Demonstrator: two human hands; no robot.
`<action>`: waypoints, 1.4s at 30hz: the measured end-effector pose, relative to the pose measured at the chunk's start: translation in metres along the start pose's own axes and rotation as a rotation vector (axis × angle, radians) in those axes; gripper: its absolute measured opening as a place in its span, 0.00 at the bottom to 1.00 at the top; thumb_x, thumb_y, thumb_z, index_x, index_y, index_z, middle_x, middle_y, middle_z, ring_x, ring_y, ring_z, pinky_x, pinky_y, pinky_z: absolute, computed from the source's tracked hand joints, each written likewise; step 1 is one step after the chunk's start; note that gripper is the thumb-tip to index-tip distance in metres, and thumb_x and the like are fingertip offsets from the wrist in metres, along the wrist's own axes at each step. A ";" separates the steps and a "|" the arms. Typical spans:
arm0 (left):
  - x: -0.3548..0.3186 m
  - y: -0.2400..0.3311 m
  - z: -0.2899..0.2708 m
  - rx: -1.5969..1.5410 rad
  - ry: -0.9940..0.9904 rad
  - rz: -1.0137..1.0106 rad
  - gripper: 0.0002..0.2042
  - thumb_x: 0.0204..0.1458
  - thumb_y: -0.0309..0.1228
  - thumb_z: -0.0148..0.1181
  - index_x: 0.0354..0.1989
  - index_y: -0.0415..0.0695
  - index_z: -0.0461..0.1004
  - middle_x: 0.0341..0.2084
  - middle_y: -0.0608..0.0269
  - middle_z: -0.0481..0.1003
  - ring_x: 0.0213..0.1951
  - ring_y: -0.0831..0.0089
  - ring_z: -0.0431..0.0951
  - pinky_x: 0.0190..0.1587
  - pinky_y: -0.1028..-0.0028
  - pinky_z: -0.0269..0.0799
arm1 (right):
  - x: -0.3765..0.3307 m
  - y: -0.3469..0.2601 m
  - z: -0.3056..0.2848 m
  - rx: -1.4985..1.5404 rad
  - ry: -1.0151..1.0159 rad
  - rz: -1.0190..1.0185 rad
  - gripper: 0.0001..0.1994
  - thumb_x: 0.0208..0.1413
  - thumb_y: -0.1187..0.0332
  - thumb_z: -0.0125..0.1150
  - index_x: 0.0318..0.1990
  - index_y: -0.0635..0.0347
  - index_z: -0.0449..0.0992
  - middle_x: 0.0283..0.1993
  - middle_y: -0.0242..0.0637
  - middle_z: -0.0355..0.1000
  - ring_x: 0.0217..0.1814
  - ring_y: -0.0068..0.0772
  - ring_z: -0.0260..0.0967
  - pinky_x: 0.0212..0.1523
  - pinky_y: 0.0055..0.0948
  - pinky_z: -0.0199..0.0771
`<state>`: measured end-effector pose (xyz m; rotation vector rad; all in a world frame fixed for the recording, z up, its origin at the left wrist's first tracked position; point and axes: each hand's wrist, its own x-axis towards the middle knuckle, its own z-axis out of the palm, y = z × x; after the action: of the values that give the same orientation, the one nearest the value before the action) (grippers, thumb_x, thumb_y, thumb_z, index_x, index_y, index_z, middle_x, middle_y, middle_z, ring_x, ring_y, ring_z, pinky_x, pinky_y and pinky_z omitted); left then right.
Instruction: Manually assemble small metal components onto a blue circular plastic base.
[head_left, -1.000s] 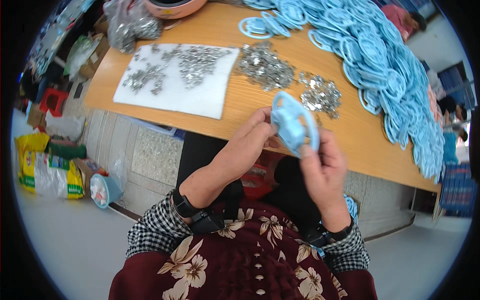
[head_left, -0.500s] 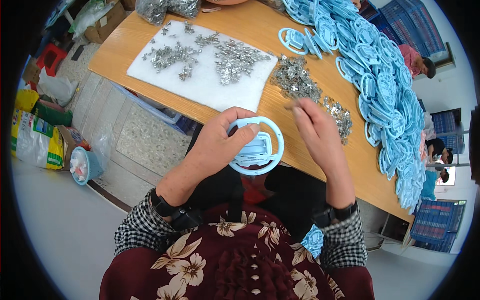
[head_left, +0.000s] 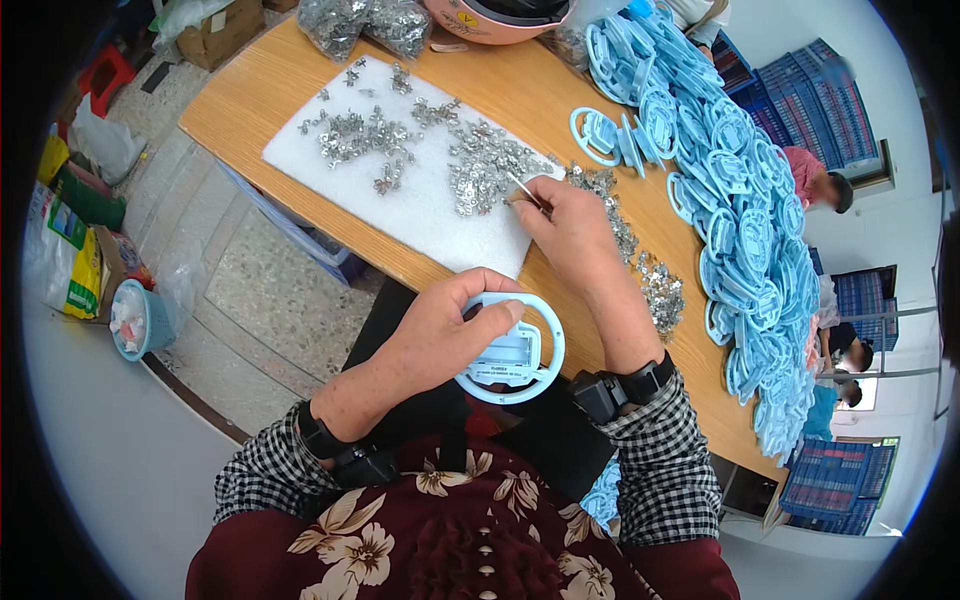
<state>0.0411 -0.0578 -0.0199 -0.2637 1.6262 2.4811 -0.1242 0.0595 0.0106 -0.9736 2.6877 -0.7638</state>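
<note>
My left hand (head_left: 430, 330) grips a round light-blue plastic part (head_left: 506, 358), its thumb across the upper rim and its fingers behind. The part has an outer ring around a recessed middle piece, and sits over the table's near edge. My right hand (head_left: 578, 235) pinches a thin, pale stick-like tool (head_left: 523, 188); its exact kind cannot be made out. That tool points at small silvery metal clips (head_left: 485, 165) spread over a white foam sheet (head_left: 345, 195). My right hand hovers at the sheet's right edge.
More metal pieces (head_left: 660, 295) lie heaped right of the sheet. A long pile of light-blue parts (head_left: 745, 225) covers the table's right side. Bags of metal pieces (head_left: 335, 25) and a pink helmet (head_left: 495, 22) stand at the back. A blue bin (head_left: 145, 320) is on the floor at left.
My right hand has moved left from above the loose metal heap to the clips on the foam sheet. My left hand still holds the blue part, now lower in the view.
</note>
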 end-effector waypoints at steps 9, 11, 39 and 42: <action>0.014 0.001 -0.001 -0.096 0.033 0.093 0.12 0.67 0.34 0.50 0.51 0.40 0.73 0.37 0.71 0.75 0.37 0.88 0.73 0.40 0.83 0.72 | -0.027 0.007 -0.027 0.838 -0.161 0.314 0.07 0.60 0.65 0.65 0.37 0.57 0.75 0.26 0.21 0.67 0.23 0.09 0.58 0.21 0.12 0.52; 0.017 0.003 0.001 -0.093 0.041 0.105 0.12 0.67 0.35 0.51 0.51 0.40 0.73 0.37 0.71 0.75 0.37 0.88 0.73 0.39 0.83 0.72 | -0.042 0.006 -0.028 0.904 -0.170 0.310 0.07 0.59 0.65 0.66 0.37 0.56 0.75 0.26 0.21 0.68 0.23 0.09 0.58 0.21 0.12 0.52; 0.042 -0.036 0.068 0.274 -0.100 0.075 0.24 0.60 0.31 0.60 0.61 0.33 0.61 0.45 0.57 0.77 0.41 0.78 0.79 0.41 0.77 0.78 | -0.183 0.055 -0.022 0.618 0.325 0.229 0.07 0.60 0.69 0.65 0.36 0.64 0.77 0.29 0.26 0.71 0.29 0.15 0.63 0.31 0.22 0.66; 0.042 -0.034 0.068 0.322 -0.113 0.075 0.23 0.61 0.31 0.60 0.60 0.32 0.64 0.45 0.58 0.77 0.41 0.78 0.78 0.44 0.77 0.77 | -0.179 0.056 -0.019 0.499 0.348 0.236 0.06 0.58 0.70 0.65 0.35 0.64 0.77 0.26 0.29 0.70 0.28 0.18 0.63 0.29 0.24 0.66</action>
<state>0.0041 0.0197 -0.0333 -0.0212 1.9799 2.1908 -0.0233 0.2183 -0.0035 -0.4257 2.5941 -1.5627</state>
